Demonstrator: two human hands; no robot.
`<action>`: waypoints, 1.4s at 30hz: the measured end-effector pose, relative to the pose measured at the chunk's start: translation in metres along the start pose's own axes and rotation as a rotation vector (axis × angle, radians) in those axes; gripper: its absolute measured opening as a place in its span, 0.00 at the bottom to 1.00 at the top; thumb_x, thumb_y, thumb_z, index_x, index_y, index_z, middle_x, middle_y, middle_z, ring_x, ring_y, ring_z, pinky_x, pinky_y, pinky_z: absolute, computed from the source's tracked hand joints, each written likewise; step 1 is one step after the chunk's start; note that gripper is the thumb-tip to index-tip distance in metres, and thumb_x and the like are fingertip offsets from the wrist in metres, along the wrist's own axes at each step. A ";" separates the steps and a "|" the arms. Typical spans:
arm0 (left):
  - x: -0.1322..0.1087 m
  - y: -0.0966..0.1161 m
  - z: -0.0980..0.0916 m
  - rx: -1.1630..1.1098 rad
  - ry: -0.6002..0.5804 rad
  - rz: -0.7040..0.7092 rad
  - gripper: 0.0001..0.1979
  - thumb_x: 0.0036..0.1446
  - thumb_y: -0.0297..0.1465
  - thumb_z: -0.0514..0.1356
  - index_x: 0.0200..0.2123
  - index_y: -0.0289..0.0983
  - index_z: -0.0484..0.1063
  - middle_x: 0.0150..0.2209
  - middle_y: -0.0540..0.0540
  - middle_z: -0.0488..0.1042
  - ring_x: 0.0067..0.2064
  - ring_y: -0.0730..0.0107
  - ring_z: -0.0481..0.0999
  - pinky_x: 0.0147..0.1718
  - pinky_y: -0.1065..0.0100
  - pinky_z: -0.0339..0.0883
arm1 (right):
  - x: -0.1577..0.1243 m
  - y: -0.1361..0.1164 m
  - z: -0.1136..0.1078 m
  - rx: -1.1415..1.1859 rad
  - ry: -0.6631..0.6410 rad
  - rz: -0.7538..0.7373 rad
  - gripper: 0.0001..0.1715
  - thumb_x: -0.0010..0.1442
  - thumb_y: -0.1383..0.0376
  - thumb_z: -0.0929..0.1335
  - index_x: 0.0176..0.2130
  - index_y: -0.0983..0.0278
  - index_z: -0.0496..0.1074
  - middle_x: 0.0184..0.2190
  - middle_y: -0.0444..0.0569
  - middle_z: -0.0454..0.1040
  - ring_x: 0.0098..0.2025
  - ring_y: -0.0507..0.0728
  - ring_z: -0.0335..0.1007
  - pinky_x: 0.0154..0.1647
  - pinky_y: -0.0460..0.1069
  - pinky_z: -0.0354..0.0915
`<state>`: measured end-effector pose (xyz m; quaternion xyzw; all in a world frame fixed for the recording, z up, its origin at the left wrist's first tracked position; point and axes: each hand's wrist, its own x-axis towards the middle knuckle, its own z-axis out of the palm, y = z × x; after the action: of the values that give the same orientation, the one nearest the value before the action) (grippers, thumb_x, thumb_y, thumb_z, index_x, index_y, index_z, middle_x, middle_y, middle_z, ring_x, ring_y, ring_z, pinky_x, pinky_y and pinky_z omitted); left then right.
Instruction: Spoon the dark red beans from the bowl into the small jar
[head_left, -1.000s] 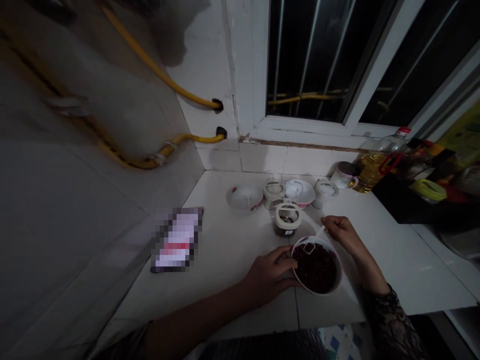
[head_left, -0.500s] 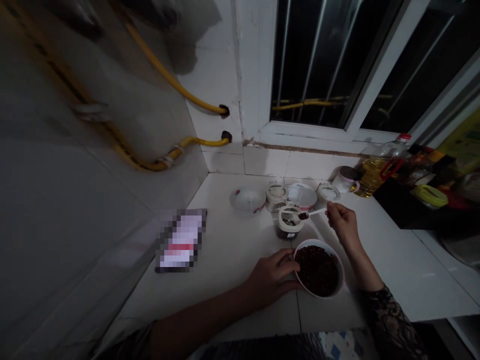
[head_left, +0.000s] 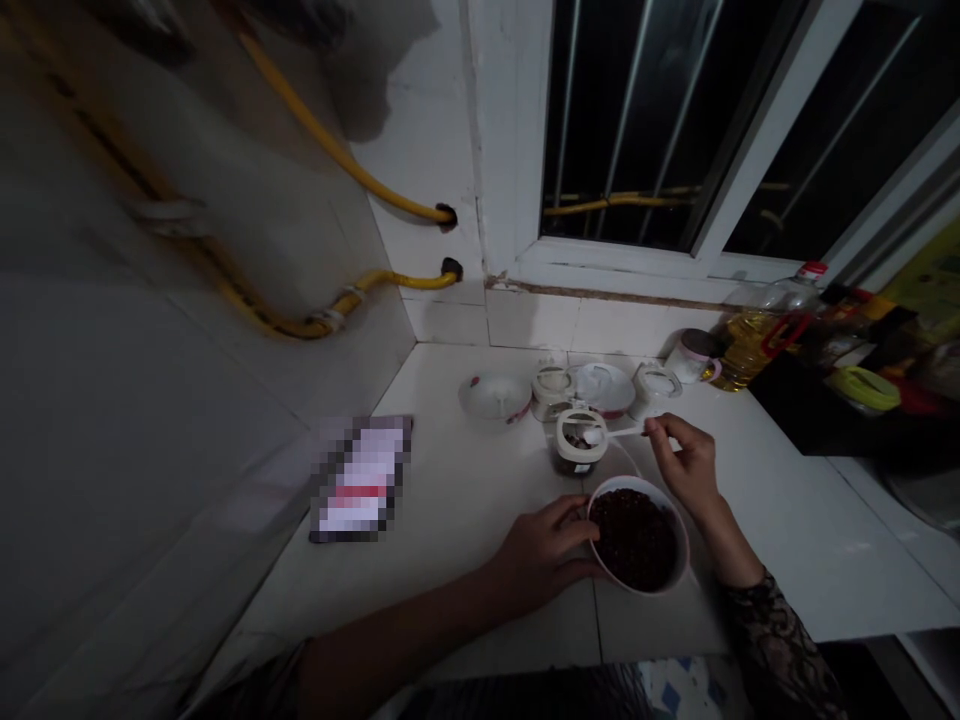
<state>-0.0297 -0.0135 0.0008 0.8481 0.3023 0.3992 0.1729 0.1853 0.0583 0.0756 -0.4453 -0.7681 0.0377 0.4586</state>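
Note:
My left hand (head_left: 546,553) grips the left rim of a white bowl (head_left: 684,560), thumb over the edge and fingers against its side. Dark red, chunky chili sauce (head_left: 634,540) fills much of the bowl, which tilts toward me. In my right hand (head_left: 684,462), thumb and fingers pinch the handle of a small white spoon (head_left: 622,432). The spoon's head is at the opening of a square seasoning jar (head_left: 577,462) with a cream rim and dark contents. That jar stands just behind the bowl. The spoon's underside shows white; what it carries, if anything, I cannot tell.
Behind the jar stand a clear bowl (head_left: 495,398), a second jar (head_left: 552,392), a white bowl (head_left: 604,388), a third jar (head_left: 654,388) and a lidded mug (head_left: 693,356). An oil bottle (head_left: 757,330) is at back right. A phone (head_left: 364,480) lies left.
The spoon has turned over above the jar; the dark sauce seen on it before no longer shows. My right hand has shifted slightly left and down. My left hand and the bowl stay put.

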 end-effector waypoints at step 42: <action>0.002 0.003 -0.004 -0.018 -0.028 -0.015 0.17 0.60 0.45 0.56 0.40 0.38 0.71 0.49 0.41 0.70 0.42 0.67 0.77 0.40 0.68 0.73 | -0.019 0.012 -0.010 0.307 -0.691 0.430 0.24 0.58 0.53 0.65 0.20 0.67 0.67 0.16 0.39 0.55 0.20 0.48 0.48 0.20 0.44 0.48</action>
<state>-0.0305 -0.0142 0.0061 0.8497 0.3026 0.3887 0.1880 0.2038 0.0490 0.0630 -0.4831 -0.7516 0.3930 0.2171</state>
